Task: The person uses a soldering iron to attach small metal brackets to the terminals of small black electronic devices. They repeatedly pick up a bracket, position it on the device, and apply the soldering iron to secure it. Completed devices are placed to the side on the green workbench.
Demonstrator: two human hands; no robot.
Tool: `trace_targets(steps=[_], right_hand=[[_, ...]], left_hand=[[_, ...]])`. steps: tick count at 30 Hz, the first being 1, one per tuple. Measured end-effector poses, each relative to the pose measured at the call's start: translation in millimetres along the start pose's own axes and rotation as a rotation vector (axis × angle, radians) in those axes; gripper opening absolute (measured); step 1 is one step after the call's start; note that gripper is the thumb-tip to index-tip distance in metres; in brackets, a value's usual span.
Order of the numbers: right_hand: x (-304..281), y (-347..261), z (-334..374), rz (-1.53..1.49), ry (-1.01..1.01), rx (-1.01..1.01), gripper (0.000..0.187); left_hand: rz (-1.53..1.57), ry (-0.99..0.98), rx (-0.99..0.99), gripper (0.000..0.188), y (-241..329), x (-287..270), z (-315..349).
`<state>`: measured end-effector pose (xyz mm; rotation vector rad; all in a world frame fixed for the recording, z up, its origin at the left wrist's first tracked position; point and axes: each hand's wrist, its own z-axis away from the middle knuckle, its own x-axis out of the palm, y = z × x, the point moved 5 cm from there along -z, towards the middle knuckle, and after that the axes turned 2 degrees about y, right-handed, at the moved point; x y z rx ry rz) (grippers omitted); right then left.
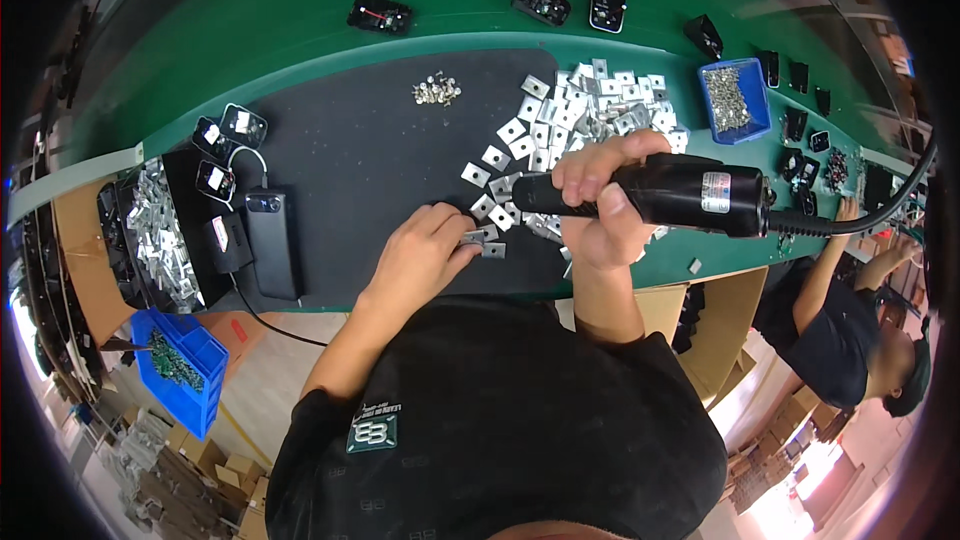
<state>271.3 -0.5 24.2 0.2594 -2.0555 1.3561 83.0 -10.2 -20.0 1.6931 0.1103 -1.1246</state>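
Note:
My right hand is wrapped round a black corded electric screwdriver, held level above the mat with its cord running off to the right. The fingers of my left hand pinch a small silver metal plate at the near side of the mat. Another plate with a hole lies right beside those fingertips. Past both hands spreads a heap of such plates, partly hidden by my right hand and the screwdriver. A small pile of screws sits farther back on the dark mat.
At the right stands a blue bin of screws. Black housings line the green bench's back and right. Leftward are a black phone-like device, a tray of metal parts and a blue bin with green boards. Another person works at right.

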Motion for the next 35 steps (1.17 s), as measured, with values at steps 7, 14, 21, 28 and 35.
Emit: trace_targets(steps=[7,14,21,28,35], right_hand=[[3,23,-28,0.056,0.236,-0.247,0.038],[2,26,-37,0.224,0.262,-0.264,0.035],[12,41,-54,0.253,0.249,-0.237,0.034],[16,56,-64,0.260,0.204,-0.217,0.035],[15,65,-68,0.118,0.208,-0.220,0.039]], left_hand=[[0.066,0.299,-0.189,0.016,-52,-73,-66],[0.046,0.793,-0.270,0.025,-132,-125,-151],[0.482,0.493,-0.128,0.019,-151,-85,-186],[0.192,0.507,-0.087,0.018,-139,-99,-182],[0.120,0.338,-0.338,0.021,-120,-90,-171]])
